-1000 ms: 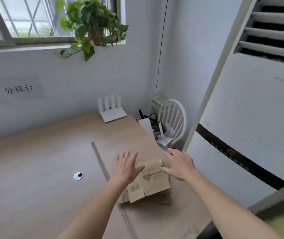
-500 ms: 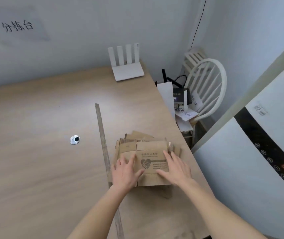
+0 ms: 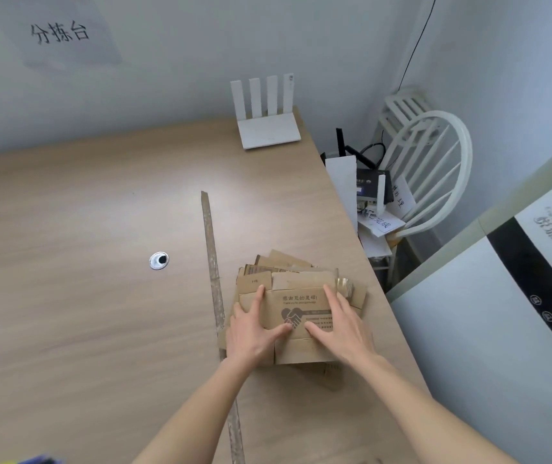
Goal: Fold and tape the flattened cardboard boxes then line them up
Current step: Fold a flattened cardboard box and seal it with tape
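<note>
A stack of flattened brown cardboard boxes [image 3: 296,279] lies near the right edge of the wooden table [image 3: 83,313]. The top box [image 3: 301,306] has a printed handshake heart logo. My left hand [image 3: 251,329] rests flat on the top box's left side with its fingers spread. On the right side of the same box my right hand [image 3: 338,326] lies flat. Both thumbs point inward toward the logo. Neither hand grips anything. A roll of clear tape [image 3: 344,286] peeks out at the stack's far right corner.
A strip of brown tape [image 3: 212,262] runs lengthwise along the table left of the stack. A small round grommet [image 3: 159,260] sits further left. A white router [image 3: 267,125] stands at the back. A white chair [image 3: 428,175] with clutter and a white appliance [image 3: 502,329] stand beyond the right edge.
My head tilted down, so the window and plant left the view. Both hands came down from hovering over the stack to lying flat on the top box.
</note>
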### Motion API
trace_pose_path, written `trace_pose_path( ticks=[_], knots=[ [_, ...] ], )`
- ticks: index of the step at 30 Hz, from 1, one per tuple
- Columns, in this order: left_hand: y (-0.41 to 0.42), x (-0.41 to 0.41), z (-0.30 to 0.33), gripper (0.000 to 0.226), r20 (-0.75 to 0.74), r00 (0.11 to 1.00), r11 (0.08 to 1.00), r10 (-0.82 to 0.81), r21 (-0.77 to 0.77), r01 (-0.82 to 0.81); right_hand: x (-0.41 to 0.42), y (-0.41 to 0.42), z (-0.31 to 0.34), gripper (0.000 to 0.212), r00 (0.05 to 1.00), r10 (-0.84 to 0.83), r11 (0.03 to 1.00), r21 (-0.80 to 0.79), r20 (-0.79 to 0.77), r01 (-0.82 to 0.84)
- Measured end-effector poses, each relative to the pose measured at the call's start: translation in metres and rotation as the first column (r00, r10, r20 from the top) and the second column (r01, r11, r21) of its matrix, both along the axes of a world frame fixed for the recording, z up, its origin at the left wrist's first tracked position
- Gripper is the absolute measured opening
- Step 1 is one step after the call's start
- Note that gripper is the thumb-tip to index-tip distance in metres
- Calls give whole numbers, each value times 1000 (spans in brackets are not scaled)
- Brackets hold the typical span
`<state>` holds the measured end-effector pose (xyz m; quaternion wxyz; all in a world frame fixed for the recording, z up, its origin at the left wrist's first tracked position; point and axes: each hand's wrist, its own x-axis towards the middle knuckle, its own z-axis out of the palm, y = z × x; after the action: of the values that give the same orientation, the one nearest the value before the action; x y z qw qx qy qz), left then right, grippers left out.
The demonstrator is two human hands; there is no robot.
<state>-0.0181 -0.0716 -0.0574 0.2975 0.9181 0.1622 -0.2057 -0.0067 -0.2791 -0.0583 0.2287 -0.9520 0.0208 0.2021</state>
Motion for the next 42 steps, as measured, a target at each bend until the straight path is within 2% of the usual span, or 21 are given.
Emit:
trace_pose_path(
  ticks=[6, 12, 16, 19, 21, 25, 29, 36, 40, 42],
  knots=[
    [41, -10, 33, 122, 103, 992, 980, 79, -192, -58, -2, 35, 35, 99, 992, 21, 995, 93, 125, -33],
    [110, -46, 85, 132, 323, 940, 953, 114, -301, -12, -28, 101, 87, 105, 965, -3, 974, 221, 261, -56],
    [170, -91, 106, 124, 405, 910, 951, 94, -308, 39, -59, 149, 108, 107, 954, 21, 953, 281, 299, -109],
    [212, -128, 109, 107, 442, 890, 945, 116, -326, 38, -85, 183, 112, 99, 950, 81, 944, 283, 301, -170],
    [235, -152, 106, 101, 456, 882, 946, 115, -322, 43, -103, 205, 108, 88, 954, 102, 938, 293, 283, -187],
    [271, -193, 91, 103, 449, 888, 961, 97, -276, 34, -137, 241, 90, 58, 967, 99, 940, 296, 235, -168],
    [290, -223, 67, 106, 425, 897, 960, 126, -280, -3, -162, 267, 65, 43, 971, 104, 951, 265, 213, -160],
    [305, -243, 25, 102, 397, 912, 972, 101, -234, -6, -187, 289, 22, 43, 944, 131, 950, 232, 304, -207],
    [307, -252, 9, 88, 372, 921, 977, 114, -212, -35, -197, 293, 7, 38, 920, 249, 937, 166, 303, -308],
    [311, -259, 5, 78, 376, 921, 975, 100, -223, -15, -202, 292, 8, 43, 908, 295, 924, 154, 299, -351]
  ],
)
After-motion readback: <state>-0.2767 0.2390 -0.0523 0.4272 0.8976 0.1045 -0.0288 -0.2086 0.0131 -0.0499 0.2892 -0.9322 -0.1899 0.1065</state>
